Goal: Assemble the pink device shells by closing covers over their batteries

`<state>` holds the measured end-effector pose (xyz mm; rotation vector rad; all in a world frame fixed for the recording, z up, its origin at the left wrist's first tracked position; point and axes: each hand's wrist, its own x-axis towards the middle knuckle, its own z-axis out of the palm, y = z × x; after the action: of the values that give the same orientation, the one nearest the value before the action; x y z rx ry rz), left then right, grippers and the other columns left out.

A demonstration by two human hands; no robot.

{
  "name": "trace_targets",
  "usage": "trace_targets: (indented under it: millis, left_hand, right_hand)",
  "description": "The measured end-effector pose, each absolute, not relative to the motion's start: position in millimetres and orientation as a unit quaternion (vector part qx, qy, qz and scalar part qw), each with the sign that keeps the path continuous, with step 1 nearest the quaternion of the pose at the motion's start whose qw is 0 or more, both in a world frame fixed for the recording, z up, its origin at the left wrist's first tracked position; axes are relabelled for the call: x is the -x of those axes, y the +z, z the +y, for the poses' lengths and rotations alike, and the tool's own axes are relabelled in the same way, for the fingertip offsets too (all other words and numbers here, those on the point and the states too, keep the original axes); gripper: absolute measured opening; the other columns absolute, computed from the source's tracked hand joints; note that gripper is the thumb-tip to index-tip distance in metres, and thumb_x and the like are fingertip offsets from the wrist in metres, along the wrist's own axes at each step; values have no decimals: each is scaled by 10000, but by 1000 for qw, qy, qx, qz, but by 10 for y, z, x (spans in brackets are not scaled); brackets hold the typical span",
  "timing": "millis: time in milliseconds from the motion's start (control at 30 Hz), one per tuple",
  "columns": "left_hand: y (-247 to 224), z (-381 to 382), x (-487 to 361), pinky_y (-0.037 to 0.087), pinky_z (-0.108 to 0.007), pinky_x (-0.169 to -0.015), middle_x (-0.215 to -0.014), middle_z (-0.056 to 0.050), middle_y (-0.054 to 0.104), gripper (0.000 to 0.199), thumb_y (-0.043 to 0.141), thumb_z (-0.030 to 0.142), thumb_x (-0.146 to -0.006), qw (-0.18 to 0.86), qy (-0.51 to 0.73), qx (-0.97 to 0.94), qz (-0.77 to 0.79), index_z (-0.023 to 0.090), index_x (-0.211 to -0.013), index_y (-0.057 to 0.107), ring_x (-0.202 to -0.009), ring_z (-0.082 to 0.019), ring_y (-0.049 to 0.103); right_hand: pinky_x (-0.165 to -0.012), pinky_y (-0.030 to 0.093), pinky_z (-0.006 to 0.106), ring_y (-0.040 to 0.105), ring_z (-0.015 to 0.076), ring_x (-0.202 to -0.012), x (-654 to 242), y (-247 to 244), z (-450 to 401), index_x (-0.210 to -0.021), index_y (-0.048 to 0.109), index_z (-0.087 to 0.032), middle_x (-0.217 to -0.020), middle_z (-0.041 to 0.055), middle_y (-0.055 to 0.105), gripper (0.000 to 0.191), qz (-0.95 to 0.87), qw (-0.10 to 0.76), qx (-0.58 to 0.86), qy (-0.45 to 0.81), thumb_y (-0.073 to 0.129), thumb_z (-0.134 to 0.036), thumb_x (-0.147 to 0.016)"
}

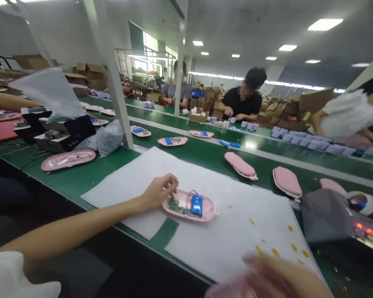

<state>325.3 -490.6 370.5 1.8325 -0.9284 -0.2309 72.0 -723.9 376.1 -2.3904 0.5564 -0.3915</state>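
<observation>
Pink plastic housing (180,198) with a blue battery (197,205) lies on a white sheet (136,182); left hand (158,191) rests on its rim, well apart from the blurred right hand (270,275), whose grip cannot be told.

Some pink cases (240,164) are lying on the green conveyor belt (81,178), and a co-worker in black shirt (240,103) is working behind it.

Two hands (158,192) (267,275), three closed pink casings (240,164) (287,182) (332,186)
</observation>
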Motion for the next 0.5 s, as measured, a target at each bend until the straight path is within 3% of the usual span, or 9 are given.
trace_targets:
  millis: [100, 167, 267, 333, 400, 500]
  left_hand:
    - [3622, -4896, -3300, 492, -228, -574, -671, 23, 642, 115, 460, 280, -900, 505, -82, -759, -403, 191, -901, 533, -567, -130, 641]
    - [3569, -4884, -3333, 481, -231, -603, -672, 25, 648, 132, 445, 280, -925, 487, -63, -760, -426, 201, -915, 550, -587, -131, 636]
    - [3527, -4864, -3365, 461, -250, -634, -688, 17, 654, 161, 434, 291, -951, 470, -44, -759, -448, 204, -926, 567, -600, -140, 621]
    - [3530, -4856, -3374, 449, -258, -635, -686, 18, 643, 162, 435, 286, -952, 480, -44, -757, -441, 202, -918, 569, -596, -143, 611]
    - [3547, -4853, -3377, 444, -259, -632, -663, 29, 624, 153, 444, 283, -946, 500, -53, -753, -424, 205, -909, 569, -593, -145, 608]
    - [3582, -4854, -3379, 451, -261, -636, -666, 40, 620, 148, 448, 284, -936, 523, -72, -747, -405, 210, -904, 571, -580, -141, 615]
  right_hand:
    - [-718, 521, 366, 633, 256, -834, -1712, 4172, -6975, -923, 724, -315, -831, 35, 684, 240, 62, 242, 967, -48, 739, -286, -685]
    - [-840, 496, 396, 625, 277, -942, -2124, 4258, -6780, -993, 719, -265, -965, 53, 693, 371, -9, 173, 984, -38, 714, -243, -623]
    - [-894, 477, 409, 571, 291, -1124, -2149, 4107, -6592, -1162, 635, -239, -1222, 93, 612, 471, 92, 146, 971, -166, 665, -399, -720]
    - [-746, 499, 379, 629, 271, -945, -1892, 3950, -6526, -1036, 636, -222, -1050, 95, 650, 399, 209, 156, 952, -163, 566, -544, -810]
    - [-634, 474, 345, 613, 233, -725, -1609, 3845, -6465, -839, 601, -213, -805, 63, 636, 407, 260, 199, 941, -84, 497, -607, -849]
    - [-651, 479, 317, 596, 205, -710, -1358, 3891, -6397, -845, 606, -200, -781, 48, 631, 391, 220, 336, 916, -2, 486, -570, -887]
